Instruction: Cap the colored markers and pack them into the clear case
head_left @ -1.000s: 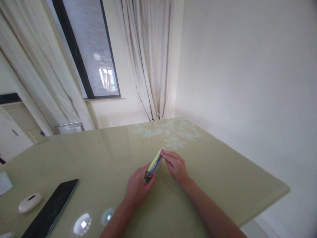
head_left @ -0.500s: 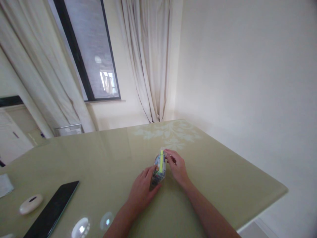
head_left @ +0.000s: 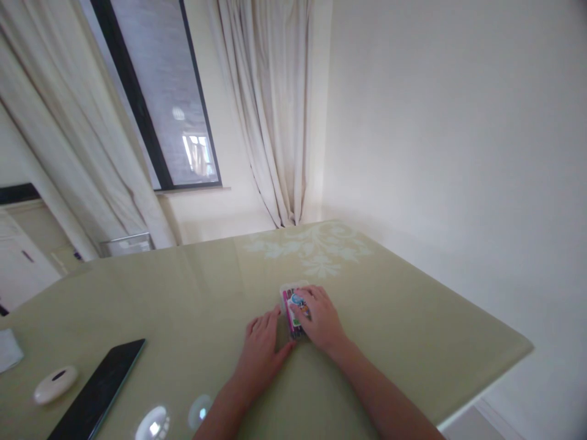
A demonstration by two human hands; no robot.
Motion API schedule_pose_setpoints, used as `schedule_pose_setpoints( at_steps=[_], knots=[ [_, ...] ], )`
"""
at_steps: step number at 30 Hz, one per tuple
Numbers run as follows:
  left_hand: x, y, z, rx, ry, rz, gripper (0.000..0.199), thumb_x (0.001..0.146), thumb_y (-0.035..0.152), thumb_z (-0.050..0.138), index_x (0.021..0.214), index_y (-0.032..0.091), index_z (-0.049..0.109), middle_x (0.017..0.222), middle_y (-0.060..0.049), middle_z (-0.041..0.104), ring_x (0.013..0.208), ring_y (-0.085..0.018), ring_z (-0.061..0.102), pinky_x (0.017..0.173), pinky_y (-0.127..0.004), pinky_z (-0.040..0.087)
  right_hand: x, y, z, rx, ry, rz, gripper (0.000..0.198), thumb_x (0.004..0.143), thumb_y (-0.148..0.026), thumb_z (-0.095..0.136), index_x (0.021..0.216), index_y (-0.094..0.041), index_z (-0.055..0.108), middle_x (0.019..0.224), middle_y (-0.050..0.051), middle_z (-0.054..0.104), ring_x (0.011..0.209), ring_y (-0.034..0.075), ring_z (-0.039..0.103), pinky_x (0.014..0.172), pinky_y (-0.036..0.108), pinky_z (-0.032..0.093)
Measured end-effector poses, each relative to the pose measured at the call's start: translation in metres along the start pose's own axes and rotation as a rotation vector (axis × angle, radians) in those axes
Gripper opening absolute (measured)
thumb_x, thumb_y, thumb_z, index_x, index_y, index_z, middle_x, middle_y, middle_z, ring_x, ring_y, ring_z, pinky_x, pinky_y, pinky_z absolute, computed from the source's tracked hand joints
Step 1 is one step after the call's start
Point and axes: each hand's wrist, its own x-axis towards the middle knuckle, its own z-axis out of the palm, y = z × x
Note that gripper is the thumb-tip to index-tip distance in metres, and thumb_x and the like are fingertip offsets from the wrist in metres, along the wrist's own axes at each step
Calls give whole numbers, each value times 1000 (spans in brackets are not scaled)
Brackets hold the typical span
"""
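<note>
My right hand (head_left: 323,321) lies over a small clear case (head_left: 293,300) set on the desk (head_left: 389,342) in front of me, covering its right side and part of the printed label, so I can't read it or tell whether my fingers grip or just rest there. My left hand (head_left: 260,348) is spread, thumb and fingertips at the case's near left corner, contact unclear. Off to my left, the bottom edge cuts off a black tablet (head_left: 98,388).
</note>
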Motion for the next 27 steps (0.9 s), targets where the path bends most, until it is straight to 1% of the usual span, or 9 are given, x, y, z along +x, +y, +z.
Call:
schedule_pose_setpoints(
  at_steps=[2,4,6,8,10,14,16,20,27],
  knots=[
    [-1,-4,4,72,25,-43,74,90,49,62,151,11,43,149,-21,55,138,-36,51,117,-58,30,-3,-14,4,-77,-98,-78,30,94,-35,68,122,-25,70,118,10,70,111,29,61,99,44,51],
    [-1,-7,7,110,46,-55,77,90,50,60,153,10,40,151,-22,52,139,-36,49,117,-58,29,-4,-21,7,-143,-184,-107,34,90,-39,72,121,-25,70,120,10,69,113,31,61,99,46,50],
    [-1,-9,8,120,51,-50,80,90,53,59,155,10,38,152,-23,51,140,-36,48,117,-57,29,-3,-21,9,-191,-220,-93,33,88,-39,73,118,-24,72,120,10,69,116,32,60,100,47,49],
    [-1,-8,7,115,40,-55,85,89,56,58,156,10,35,152,-23,51,140,-36,48,117,-56,27,0,-17,10,-232,-208,-62,28,89,-32,70,116,-25,73,120,10,70,115,30,61,100,46,49],
    [0,-6,5,109,28,-65,88,88,58,58,158,10,33,153,-24,50,140,-36,48,118,-55,26,2,-7,10,-277,-184,-25,28,90,-23,65,117,-26,73,120,9,71,113,28,62,99,43,49],
    [0,-3,2,100,18,-75,88,88,58,57,158,10,32,152,-23,51,139,-36,49,118,-55,26,7,24,8,-364,-144,93,44,91,-12,56,132,-26,68,132,9,69,121,29,60,104,44,46],
    [0,-3,2,93,16,-76,88,88,57,57,158,10,33,151,-23,52,138,-36,49,118,-55,26,9,42,6,-404,-117,150,46,94,-11,51,136,-25,66,135,9,67,124,29,59,108,45,42],
    [0,-3,0,75,27,-59,87,88,58,57,158,11,33,149,-22,54,137,-35,50,118,-54,26,15,72,2,-518,-52,223,48,98,-11,43,138,-25,64,137,10,67,124,28,58,110,44,37],
    [-1,-4,-4,63,18,-70,80,88,53,59,153,12,40,147,-20,56,137,-34,49,118,-52,25,34,105,-3,-628,-33,351,54,98,-5,35,143,-22,60,145,12,61,134,27,52,115,46,27]
  ],
)
